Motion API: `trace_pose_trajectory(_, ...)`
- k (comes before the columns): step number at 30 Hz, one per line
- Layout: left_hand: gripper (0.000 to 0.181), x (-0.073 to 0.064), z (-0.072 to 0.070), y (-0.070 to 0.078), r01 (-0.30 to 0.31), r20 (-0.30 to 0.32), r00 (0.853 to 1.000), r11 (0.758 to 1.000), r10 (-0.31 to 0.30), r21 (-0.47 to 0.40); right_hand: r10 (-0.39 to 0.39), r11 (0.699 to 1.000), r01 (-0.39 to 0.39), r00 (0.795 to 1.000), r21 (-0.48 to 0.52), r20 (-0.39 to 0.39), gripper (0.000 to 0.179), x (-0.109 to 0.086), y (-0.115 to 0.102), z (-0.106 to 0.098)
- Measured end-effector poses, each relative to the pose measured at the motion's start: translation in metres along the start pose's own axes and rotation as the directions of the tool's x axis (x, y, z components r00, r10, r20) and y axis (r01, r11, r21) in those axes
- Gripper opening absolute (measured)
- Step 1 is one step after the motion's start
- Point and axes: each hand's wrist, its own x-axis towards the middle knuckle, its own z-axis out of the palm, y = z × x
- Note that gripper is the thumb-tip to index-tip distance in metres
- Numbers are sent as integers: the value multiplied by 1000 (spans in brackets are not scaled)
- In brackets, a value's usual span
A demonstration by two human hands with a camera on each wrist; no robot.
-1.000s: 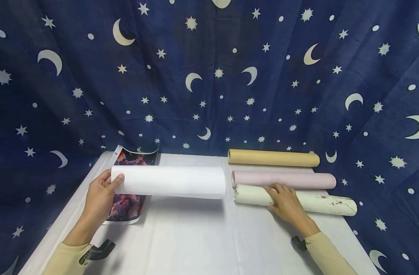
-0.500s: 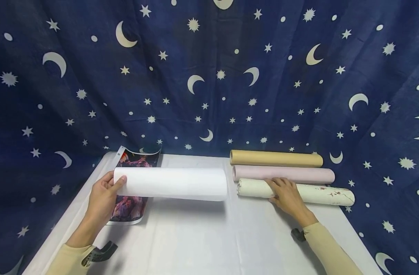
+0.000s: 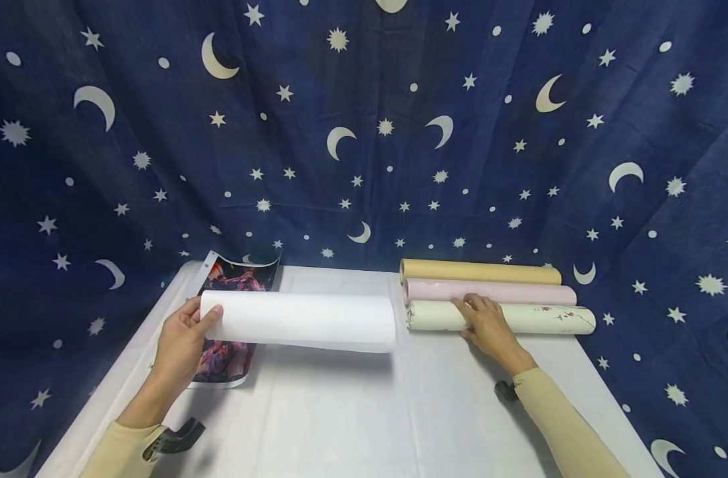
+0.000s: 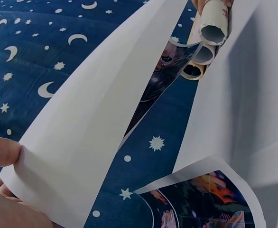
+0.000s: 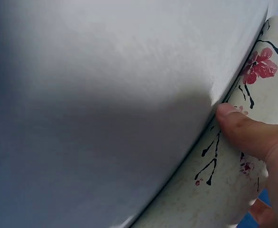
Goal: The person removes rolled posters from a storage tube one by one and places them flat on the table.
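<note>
My left hand [image 3: 179, 342] pinches the left end of a curled white paper sheet [image 3: 304, 322], thumb on the near face, fingers behind. The sheet is above the table, over a dark printed poster [image 3: 226, 362] with curling edges; whether the two join is hidden. My right hand [image 3: 489, 326] grips a cream wallpaper roll [image 3: 537, 318] with red blossoms near its left half. In the right wrist view its thumb [image 5: 248, 130] presses the roll's side. Touching or nearly touching that roll from behind lies a pink roll [image 3: 507, 291].
A yellow-tan roll [image 3: 483, 270] lies behind the pink one, along the back edge. Underneath everything is a table with a white cloth [image 3: 340, 418]. A dark blue curtain [image 3: 364, 99] with moons and stars hangs behind and at the sides.
My right hand has moved the blossom roll back and slightly left, and the pink roll has shifted back toward the yellow-tan one. My left hand and the white sheet have barely moved.
</note>
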Motion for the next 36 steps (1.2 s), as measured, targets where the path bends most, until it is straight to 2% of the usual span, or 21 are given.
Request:
trace_pose_trajectory(5,70,-1,1,-1,-13,7,1000,1000,13,17,-12,1000,12,1000,7,-9,83,6,1,2)
trace_pose_trajectory(12,67,-1,3,1,-30,-1,1000,997,30,78,44,999,-44,999,-22,1,80,13,-3,-2)
trace_pose_trajectory(17,66,-2,4,-1,-36,17,999,999,36,32,115,993,-114,992,-26,59,84,10,-14,-6)
trace_pose_trajectory(19,66,-2,5,-2,-37,29,999,999,37,10,122,992,-120,990,-29,68,83,7,-20,-11)
trace_pose_trajectory(22,64,-2,8,-2,-38,40,998,999,39,-15,85,996,-85,996,-34,14,75,6,-30,-19)
trace_pose_trajectory(25,60,-4,12,-2,-37,49,998,999,38,-37,23,999,-25,996,-29,-90,64,6,-41,-25)
trace_pose_trajectory(28,54,-7,19,-3,-37,59,997,999,39,-36,-39,999,38,979,-7,-199,53,3,-53,-33)
trace_pose_trajectory(30,51,-7,24,-2,-46,68,997,998,48,-37,-75,996,86,959,28,-275,44,1,-62,-39)
trace_pose_trajectory(34,47,-7,32,3,-80,67,994,996,83,-49,-128,977,186,904,106,-408,28,3,-85,-55)
trace_pose_trajectory(36,47,-7,36,6,-93,58,994,994,96,-59,-146,965,228,875,127,-461,26,5,-98,-64)
